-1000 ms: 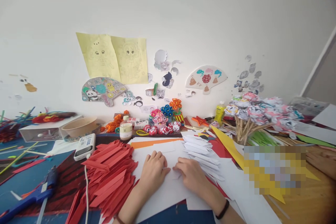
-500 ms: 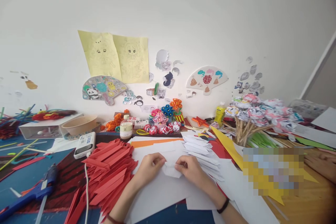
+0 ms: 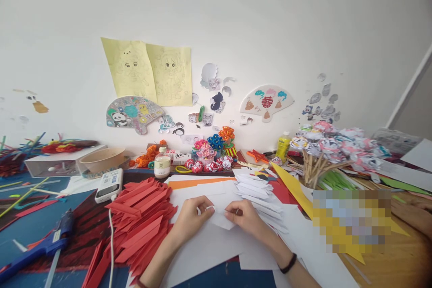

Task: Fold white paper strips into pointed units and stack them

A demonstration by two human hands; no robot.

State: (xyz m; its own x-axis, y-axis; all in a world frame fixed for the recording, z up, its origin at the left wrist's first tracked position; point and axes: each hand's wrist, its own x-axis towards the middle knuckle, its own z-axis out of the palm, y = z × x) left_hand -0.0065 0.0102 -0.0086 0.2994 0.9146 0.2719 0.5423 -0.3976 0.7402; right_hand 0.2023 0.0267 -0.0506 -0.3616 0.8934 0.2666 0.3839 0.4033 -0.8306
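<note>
Between my two hands is a small piece of white paper (image 3: 223, 221), partly folded, above larger white sheets (image 3: 205, 252). My left hand (image 3: 197, 211) pinches its left edge between thumb and forefinger. The right edge is pinched by my right hand (image 3: 243, 215). Folded red paper strips (image 3: 145, 225) lie in a heap left of my left hand. Just beyond my right hand is a stack of folded white paper strips (image 3: 258, 193). Where the small paper's edges meet my fingertips is partly hidden.
A blue glue gun (image 3: 50, 247) and a white power bank (image 3: 109, 186) with a cable lie at left. A bottle (image 3: 162, 164) stands behind the red heap. Paper flowers on sticks (image 3: 313, 162) stand at right, near yellow paper (image 3: 293, 184). Another person's hand (image 3: 413, 211) rests far right.
Both hands stay nearly in place, still pinching the small white paper. Its lower part has shifted slightly to the right, and my left fingertips have moved a little rightward.
</note>
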